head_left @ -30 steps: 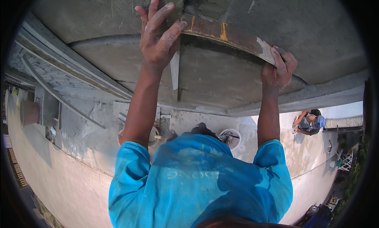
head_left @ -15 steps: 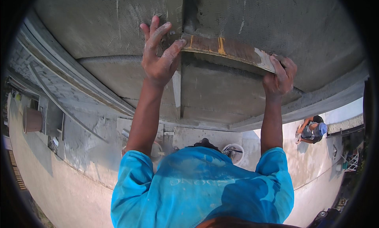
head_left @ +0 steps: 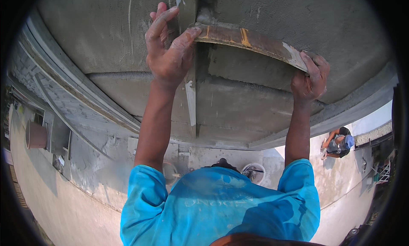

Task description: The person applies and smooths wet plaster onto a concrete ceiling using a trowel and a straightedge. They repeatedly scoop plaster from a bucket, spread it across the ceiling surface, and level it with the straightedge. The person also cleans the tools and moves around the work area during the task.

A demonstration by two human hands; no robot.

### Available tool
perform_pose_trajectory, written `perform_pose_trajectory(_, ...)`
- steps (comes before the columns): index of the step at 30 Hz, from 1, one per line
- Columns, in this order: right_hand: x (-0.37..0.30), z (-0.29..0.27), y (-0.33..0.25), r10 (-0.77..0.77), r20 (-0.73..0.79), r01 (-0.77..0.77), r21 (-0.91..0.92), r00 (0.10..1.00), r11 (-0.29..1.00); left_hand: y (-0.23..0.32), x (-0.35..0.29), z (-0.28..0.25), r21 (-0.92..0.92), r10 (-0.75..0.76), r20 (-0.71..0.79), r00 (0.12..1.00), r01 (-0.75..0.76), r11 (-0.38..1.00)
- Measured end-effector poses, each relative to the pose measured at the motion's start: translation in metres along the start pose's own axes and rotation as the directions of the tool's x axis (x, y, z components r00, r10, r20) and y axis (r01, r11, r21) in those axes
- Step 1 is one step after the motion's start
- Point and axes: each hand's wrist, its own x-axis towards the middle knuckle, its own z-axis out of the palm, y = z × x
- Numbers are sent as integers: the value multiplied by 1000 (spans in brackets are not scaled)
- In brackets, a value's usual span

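In the head view, the only one here, the brown strip (head_left: 232, 35) lies across the upper middle of the frame, near the grey plastered surface (head_left: 277, 12). It has two yellow marks and a whitish patch toward its right end. It looks curved (the wide lens may add to this), and I cannot tell whether its whole edge touches the plaster.

The left hand (head_left: 165, 61), upper middle-left of the frame, has its thumb at the left end of the strip, while the other fingers are raised and spread away from it. Whether these fingertips touch the surface, I cannot tell. The right hand (head_left: 310, 78), upper right, is closed around the other end, with the fingers bent over it — this is the firmer grip of the two.

The step in hand seems to be guiding the strip along the plaster, perhaps to level it; this is my judgement only. The next move calls for equal pressure at both ends, and for care where the strip's left end meets the vertical joint (head_left: 196, 84) — the lighter left hold could let that end slip.

Lower in the frame are the blue shirt (head_left: 221, 207) of the person, a white bucket (head_left: 263, 176) just beyond it, and, at right, a bent-over co-worker (head_left: 339, 144).
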Motion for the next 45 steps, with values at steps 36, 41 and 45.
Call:
perform_pose_trajectory(36,114,-1,29,-34,-146,28,-42,989,999,-19,129,19,105,116,-123,986,-103,989)
perform_pose_trajectory(41,128,-2,30,-35,-152,27,-52,988,998,-24,140,15,109,133,-69,989,-125,986)
perform_pose_trajectory(45,135,-1,35,-16,-179,11,-27,984,1000,-18,146,16,173,114,-66,991,-101,980)
